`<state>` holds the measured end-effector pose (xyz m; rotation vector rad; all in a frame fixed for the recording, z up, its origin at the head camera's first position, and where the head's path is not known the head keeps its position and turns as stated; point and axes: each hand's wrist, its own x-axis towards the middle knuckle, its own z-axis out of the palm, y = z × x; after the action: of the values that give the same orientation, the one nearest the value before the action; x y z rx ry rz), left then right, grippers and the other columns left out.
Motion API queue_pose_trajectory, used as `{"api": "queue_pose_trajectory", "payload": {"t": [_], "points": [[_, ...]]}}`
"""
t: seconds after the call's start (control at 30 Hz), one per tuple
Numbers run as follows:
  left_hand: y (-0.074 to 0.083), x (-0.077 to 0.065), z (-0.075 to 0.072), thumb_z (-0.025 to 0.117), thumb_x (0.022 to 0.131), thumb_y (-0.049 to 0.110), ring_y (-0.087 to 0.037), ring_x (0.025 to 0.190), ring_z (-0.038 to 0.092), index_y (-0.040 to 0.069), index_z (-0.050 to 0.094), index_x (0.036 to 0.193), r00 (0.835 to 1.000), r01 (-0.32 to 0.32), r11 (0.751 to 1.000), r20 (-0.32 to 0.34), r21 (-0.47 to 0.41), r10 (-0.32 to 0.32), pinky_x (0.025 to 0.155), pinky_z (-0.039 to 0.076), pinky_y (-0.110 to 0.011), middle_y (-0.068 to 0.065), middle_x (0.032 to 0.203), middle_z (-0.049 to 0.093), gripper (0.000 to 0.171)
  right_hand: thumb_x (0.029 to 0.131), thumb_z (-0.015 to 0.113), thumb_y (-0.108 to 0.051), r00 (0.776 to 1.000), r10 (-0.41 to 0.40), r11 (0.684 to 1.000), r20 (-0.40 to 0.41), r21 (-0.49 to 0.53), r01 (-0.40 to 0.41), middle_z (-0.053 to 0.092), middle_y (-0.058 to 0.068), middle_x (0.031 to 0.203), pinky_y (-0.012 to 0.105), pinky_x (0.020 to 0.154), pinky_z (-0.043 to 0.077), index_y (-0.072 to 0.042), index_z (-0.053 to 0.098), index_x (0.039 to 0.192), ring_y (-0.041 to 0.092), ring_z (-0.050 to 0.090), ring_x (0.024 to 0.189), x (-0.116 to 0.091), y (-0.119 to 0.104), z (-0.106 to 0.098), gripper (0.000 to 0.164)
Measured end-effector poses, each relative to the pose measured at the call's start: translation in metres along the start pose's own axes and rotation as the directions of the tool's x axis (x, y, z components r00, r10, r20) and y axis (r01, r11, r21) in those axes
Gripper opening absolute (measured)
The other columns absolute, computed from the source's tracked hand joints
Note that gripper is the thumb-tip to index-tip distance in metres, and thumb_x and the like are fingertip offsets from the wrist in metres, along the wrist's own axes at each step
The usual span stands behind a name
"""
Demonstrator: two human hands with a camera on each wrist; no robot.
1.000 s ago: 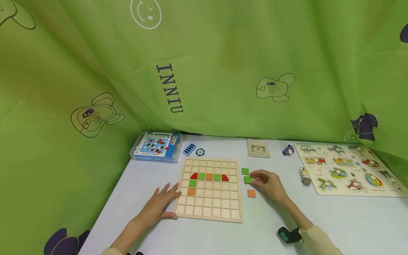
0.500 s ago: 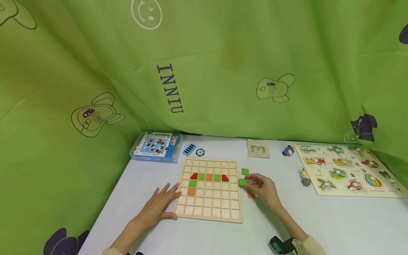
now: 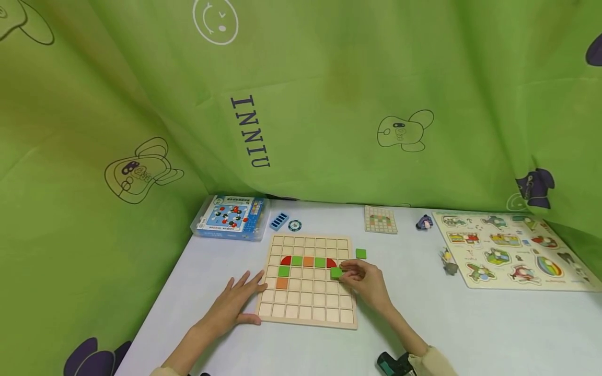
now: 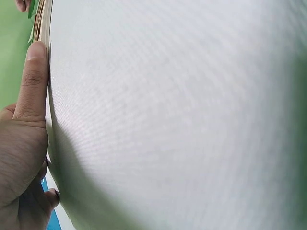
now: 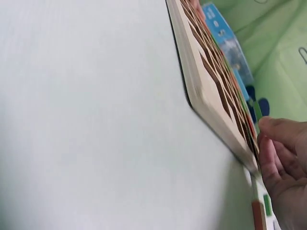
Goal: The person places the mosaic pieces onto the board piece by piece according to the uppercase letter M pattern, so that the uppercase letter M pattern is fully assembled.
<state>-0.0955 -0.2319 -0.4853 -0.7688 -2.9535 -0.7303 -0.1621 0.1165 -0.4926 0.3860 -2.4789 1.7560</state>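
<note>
A wooden grid board [image 3: 305, 313] lies on the table. Set in its cells are red quarter-round tiles [image 3: 286, 260], green tiles [image 3: 297, 260] and orange tiles [image 3: 281, 283]. My right hand [image 3: 369, 284] pinches a green square tile [image 3: 336, 273] by its right side, over the cell just below the right red tile. Fingers spread, my left hand [image 3: 233, 302] rests at the board's left edge; in the left wrist view its thumb [image 4: 34, 76] lies along that edge. Right of the board is a loose green tile [image 3: 360, 254]. A loose orange tile [image 5: 258, 215] shows only in the right wrist view.
Behind the board lie a pattern card [image 3: 381, 219], a blue striped piece [image 3: 279, 221] and a round chip [image 3: 294, 225]. A boxed molecule set [image 3: 229, 216] stands back left. Small figures [image 3: 425, 222] and a picture puzzle board [image 3: 512, 250] occupy the right. Green cloth [image 3: 320, 130] hangs behind.
My right hand has carried the green tile leftward from the table beside the board to over its right part, and its forearm now hides the loose orange tile. My left hand stays put.
</note>
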Motion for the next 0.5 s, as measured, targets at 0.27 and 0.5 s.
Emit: {"api": "queue_pose_trajectory", "payload": {"t": [0.27, 0.5], "points": [[0.0, -0.001, 0.001, 0.07, 0.073, 0.048, -0.045, 0.137, 0.028, 0.009, 0.053, 0.135, 1.0, -0.001, 1.0, -0.001, -0.002, 0.001, 0.105, 0.021, -0.069, -0.013, 0.152, 0.034, 0.075, 0.073, 0.077, 0.009, 0.998, -0.054, 0.998, 0.026, 0.022, 0.053, 0.071, 0.015, 0.096, 0.019, 0.065, 0.055, 0.004, 0.069, 0.102, 0.014, 0.067, 0.075, 0.005, -0.004, 0.027, 0.031], [0.0, -0.001, 0.001, 0.071, 0.073, 0.048, -0.045, 0.137, 0.027, 0.01, 0.054, 0.135, 1.0, 0.001, 1.0, -0.003, -0.002, -0.001, 0.105, 0.021, -0.069, -0.013, 0.152, 0.034, 0.075, 0.072, 0.077, 0.009, 0.996, -0.071, 0.997, 0.056, 0.003, 0.071, 0.071, 0.015, 0.094, 0.019, 0.064, 0.055, 0.004, 0.069, 0.1, 0.016, 0.067, 0.074, 0.011, -0.011, 0.045, 0.029]]}}
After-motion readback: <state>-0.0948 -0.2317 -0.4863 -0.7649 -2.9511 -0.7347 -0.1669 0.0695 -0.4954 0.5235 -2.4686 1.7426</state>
